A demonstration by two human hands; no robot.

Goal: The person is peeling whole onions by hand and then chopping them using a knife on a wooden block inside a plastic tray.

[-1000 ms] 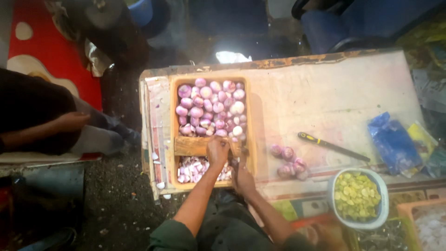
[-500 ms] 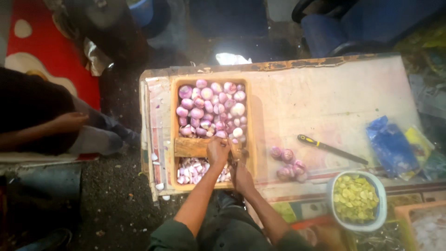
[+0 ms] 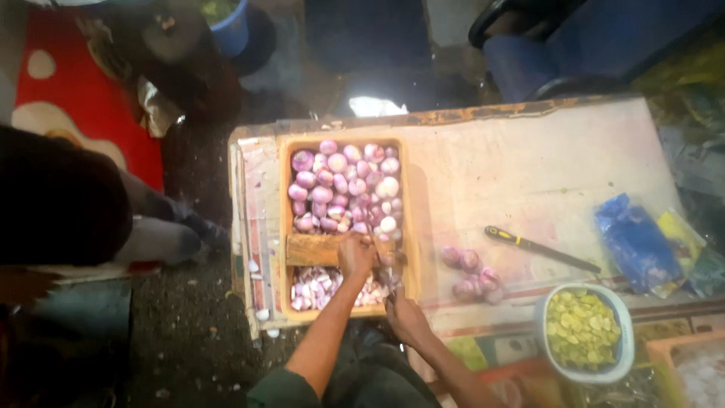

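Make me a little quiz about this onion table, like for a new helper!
1. True or false: the peeled onions fill the far compartment of the wooden tray.
2. What lies right of the tray, beside the loose onions: a knife, a spoon or a cup?
3. What colour is the bowl of yellow-green pieces?

Key: 1 true. 2 the knife. 3 white. The left hand rests on the tray's divider; the right hand is at its near edge.

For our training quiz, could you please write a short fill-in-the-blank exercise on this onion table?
1. The whole onions lie in an orange ____.
2. The knife on the table has a black and ____ handle.
3. The white bowl holds ____ pieces.
4. The left hand rests on the wooden ____ across the tray.

Missing words: tray; yellow; yellow-green; block
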